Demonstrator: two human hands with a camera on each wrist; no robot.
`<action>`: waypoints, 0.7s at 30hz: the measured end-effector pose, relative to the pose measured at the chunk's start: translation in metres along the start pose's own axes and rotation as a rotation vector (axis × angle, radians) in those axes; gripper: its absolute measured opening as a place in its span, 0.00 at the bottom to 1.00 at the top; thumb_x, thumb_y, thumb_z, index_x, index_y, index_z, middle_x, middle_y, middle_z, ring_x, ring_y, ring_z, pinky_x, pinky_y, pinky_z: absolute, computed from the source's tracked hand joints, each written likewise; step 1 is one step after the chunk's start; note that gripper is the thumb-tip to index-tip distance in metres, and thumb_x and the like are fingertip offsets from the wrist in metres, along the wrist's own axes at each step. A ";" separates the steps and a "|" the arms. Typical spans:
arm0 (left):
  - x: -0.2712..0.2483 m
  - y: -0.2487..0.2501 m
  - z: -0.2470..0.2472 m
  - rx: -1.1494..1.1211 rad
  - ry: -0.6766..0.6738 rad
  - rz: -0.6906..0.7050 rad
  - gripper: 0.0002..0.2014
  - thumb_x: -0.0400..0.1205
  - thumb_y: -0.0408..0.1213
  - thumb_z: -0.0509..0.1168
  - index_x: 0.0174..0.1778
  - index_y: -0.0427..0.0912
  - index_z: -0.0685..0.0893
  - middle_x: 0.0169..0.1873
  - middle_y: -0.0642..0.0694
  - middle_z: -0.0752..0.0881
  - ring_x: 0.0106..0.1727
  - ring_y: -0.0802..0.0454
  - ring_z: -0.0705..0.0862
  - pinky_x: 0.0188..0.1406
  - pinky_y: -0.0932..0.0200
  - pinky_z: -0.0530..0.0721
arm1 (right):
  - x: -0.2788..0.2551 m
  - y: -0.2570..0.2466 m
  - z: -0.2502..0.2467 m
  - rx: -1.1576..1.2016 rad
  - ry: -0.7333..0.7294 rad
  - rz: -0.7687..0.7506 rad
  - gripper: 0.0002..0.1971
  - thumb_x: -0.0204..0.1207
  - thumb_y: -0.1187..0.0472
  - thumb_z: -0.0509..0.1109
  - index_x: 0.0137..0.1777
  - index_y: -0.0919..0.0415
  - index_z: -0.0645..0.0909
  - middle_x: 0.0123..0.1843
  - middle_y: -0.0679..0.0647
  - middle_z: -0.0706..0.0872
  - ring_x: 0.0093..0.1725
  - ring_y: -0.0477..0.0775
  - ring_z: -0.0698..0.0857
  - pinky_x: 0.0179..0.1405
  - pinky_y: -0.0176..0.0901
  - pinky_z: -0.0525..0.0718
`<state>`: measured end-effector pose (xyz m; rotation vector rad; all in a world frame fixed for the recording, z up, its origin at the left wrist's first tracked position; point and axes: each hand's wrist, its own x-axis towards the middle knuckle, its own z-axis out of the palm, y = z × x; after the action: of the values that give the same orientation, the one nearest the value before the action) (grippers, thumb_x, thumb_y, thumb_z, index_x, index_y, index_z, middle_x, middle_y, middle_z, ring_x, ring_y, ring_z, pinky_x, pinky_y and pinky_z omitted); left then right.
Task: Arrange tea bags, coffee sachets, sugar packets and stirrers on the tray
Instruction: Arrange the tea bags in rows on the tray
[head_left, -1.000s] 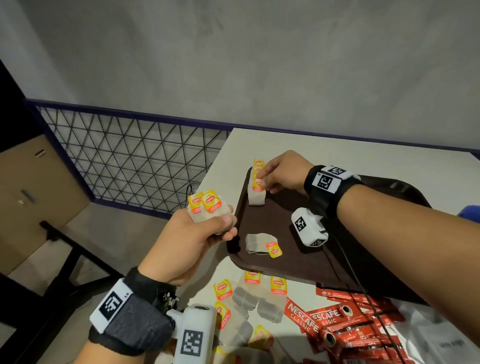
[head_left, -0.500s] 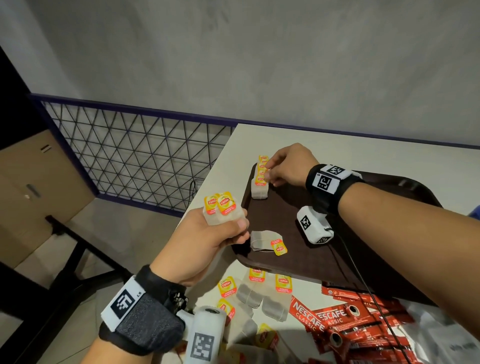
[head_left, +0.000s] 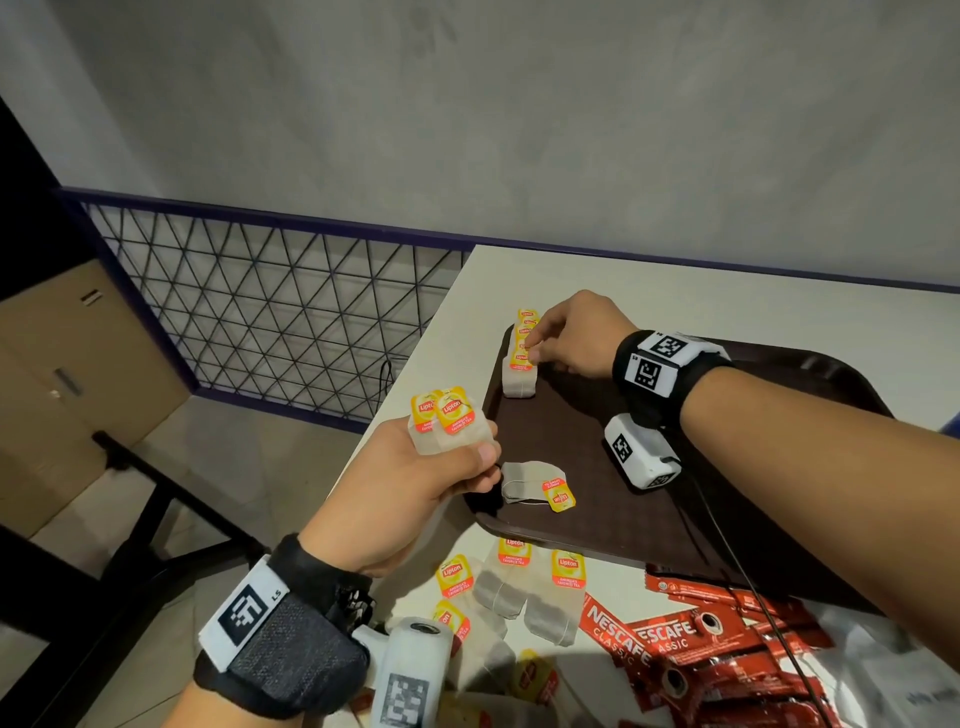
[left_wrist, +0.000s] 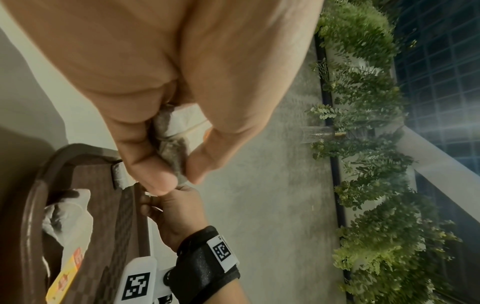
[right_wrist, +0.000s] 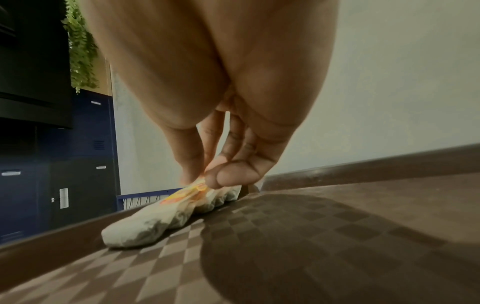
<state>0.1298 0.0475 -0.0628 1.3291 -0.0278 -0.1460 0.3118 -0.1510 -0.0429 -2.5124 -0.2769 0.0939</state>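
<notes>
Right hand (head_left: 574, 332) pinches the tray's tea-bag row (head_left: 521, 358); left hand (head_left: 410, 488) grips two tea bags (head_left: 449, 421).

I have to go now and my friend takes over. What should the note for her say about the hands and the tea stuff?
Left hand: holds two yellow-tagged tea bags beside the brown plastic tray.
Right hand: fingertips pinch a tag on the row of tea bags along the tray's far left edge.
Done: that row; one loose tea bag lies on the tray.
Left: tea bags on the white table, red coffee sachets. Sugar and stirrers not visible.
</notes>
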 end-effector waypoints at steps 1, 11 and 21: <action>0.000 0.000 0.000 0.001 0.000 0.001 0.08 0.83 0.19 0.67 0.56 0.25 0.87 0.43 0.34 0.88 0.40 0.45 0.88 0.44 0.61 0.88 | -0.001 0.000 -0.001 0.004 0.009 0.009 0.05 0.76 0.58 0.83 0.47 0.59 0.94 0.35 0.56 0.91 0.32 0.51 0.85 0.45 0.47 0.88; -0.002 -0.001 0.003 0.025 0.000 0.005 0.08 0.83 0.19 0.66 0.56 0.27 0.87 0.42 0.34 0.89 0.40 0.45 0.88 0.44 0.61 0.88 | -0.026 0.002 0.000 -0.108 -0.306 0.081 0.11 0.80 0.54 0.79 0.50 0.63 0.93 0.47 0.59 0.95 0.40 0.55 0.91 0.45 0.47 0.93; -0.002 -0.003 0.007 0.008 0.031 -0.037 0.08 0.82 0.19 0.68 0.55 0.28 0.89 0.43 0.36 0.91 0.42 0.44 0.90 0.44 0.60 0.90 | -0.033 -0.003 -0.001 -0.152 -0.311 0.070 0.11 0.82 0.53 0.77 0.50 0.62 0.92 0.47 0.58 0.95 0.36 0.51 0.89 0.34 0.40 0.88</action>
<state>0.1264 0.0407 -0.0641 1.3405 0.0224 -0.1562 0.2796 -0.1564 -0.0406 -2.6544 -0.3320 0.5113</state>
